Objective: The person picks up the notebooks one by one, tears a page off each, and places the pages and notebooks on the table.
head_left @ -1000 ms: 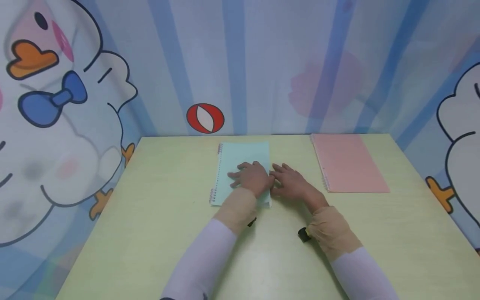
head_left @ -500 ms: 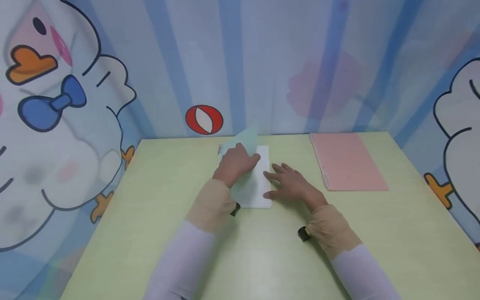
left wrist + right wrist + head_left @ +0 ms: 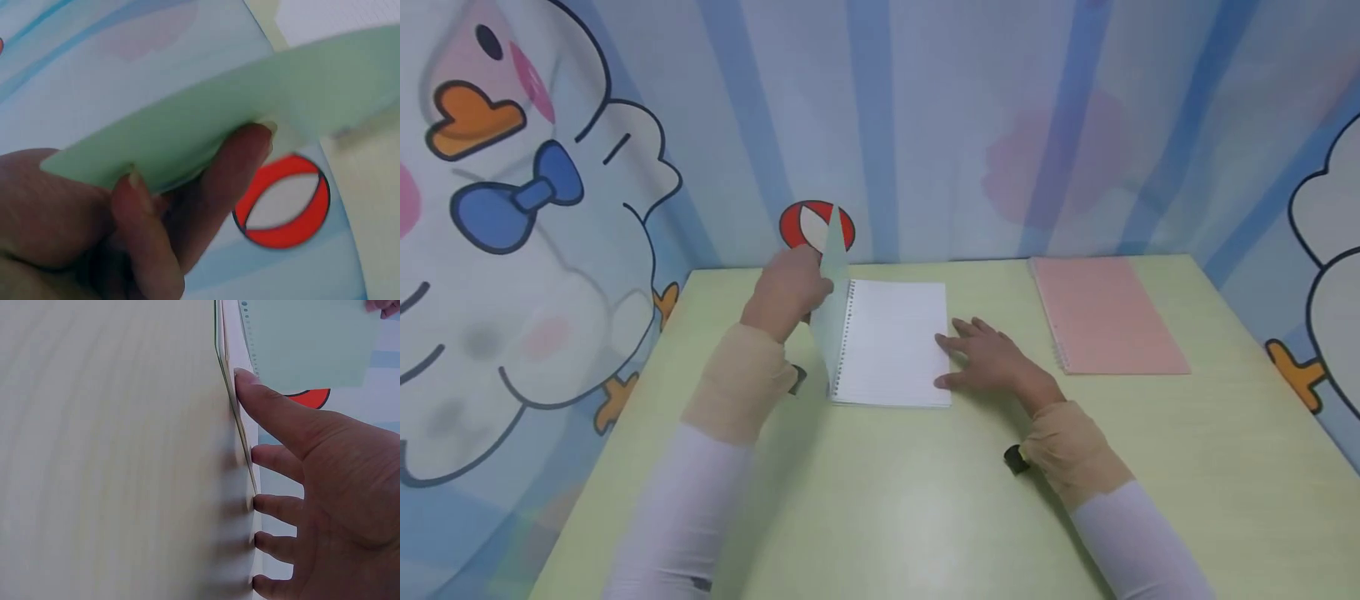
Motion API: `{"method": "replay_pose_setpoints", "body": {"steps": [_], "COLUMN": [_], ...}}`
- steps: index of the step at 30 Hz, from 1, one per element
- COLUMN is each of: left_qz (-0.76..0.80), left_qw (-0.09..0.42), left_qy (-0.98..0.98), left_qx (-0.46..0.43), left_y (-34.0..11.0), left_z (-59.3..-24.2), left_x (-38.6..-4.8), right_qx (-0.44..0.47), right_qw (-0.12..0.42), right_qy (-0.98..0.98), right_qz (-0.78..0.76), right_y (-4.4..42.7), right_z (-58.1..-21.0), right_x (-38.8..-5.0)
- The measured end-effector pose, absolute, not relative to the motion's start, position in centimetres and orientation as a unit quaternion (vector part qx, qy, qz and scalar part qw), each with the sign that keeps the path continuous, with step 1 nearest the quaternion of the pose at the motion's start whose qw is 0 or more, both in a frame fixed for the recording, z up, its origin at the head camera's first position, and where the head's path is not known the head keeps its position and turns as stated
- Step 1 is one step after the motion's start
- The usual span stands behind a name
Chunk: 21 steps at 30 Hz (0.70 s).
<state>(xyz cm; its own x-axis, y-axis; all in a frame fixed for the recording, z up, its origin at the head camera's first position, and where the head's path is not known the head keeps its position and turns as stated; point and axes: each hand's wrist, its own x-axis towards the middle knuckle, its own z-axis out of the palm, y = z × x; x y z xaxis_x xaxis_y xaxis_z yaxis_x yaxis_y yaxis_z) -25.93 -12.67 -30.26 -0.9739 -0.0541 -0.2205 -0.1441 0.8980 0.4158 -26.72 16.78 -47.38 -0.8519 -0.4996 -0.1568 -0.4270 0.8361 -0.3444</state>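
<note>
A spiral notebook [image 3: 895,342] lies on the table, with a white lined page facing up. Its pale green cover [image 3: 832,325] stands nearly upright along the spiral binding on the left. My left hand [image 3: 786,287] pinches the cover's free edge; in the left wrist view, fingertips [image 3: 134,181] lie against the cover's surface. My right hand [image 3: 992,367] rests at the notebook's right edge with fingers spread. In the right wrist view, the thumb touches the edge of the pages and the other fingertips are down on the table side.
A pink spiral notebook [image 3: 1108,317] lies closed to the right on the pale yellow table [image 3: 895,500]. Behind the table hangs a blue striped backdrop [image 3: 925,125] with cartoon birds, meeting the table's far edge.
My left hand has lifted the green cover from the right side and swung it leftward, uncovering the white page. My right hand has stayed nearly in place at the right edge.
</note>
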Motion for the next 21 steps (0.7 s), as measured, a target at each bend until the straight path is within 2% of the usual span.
{"method": "replay_pose_setpoints", "body": {"steps": [9,21], "left_qz": [0.139,0.085], "left_qw": [0.091,0.05], "left_qy": [0.985,0.995], "left_qx": [-0.051,-0.031], "left_y": [-19.1,-25.1], "left_z": [-31.0,-36.2], "left_x": [-26.3,-25.3], "right_qx": [-0.248,-0.261], "right_qw": [0.122,0.121], "right_qy": [0.947,0.944], "right_qz": [-0.163,-0.161], "right_y": [16.9,17.1], "right_z": [-47.3,-47.1], "right_x": [-26.8,-26.9]}}
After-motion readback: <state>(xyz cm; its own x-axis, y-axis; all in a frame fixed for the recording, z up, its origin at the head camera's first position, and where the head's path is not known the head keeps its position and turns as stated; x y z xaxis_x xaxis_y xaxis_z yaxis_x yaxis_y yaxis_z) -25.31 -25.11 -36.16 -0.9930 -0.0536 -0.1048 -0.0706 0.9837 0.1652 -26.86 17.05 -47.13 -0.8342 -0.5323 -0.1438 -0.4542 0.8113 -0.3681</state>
